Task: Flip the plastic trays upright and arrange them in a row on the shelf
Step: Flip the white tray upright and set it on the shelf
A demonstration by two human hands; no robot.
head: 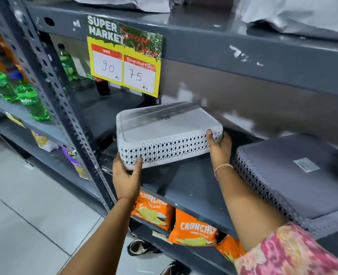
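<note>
A white plastic tray with a perforated diamond-pattern wall is upside down, its flat base facing up, held a little above the grey shelf. My left hand grips its near left corner from below. My right hand grips its right end, thumb on the patterned wall. A larger grey plastic tray lies upside down on the same shelf to the right, with a label on its base. It overhangs the shelf's front edge slightly.
A yellow price sign hangs from the shelf above. A dark bottle stands at the back left. Green bottles fill the neighbouring rack. Orange chip bags sit on the shelf below. A slotted upright post stands left.
</note>
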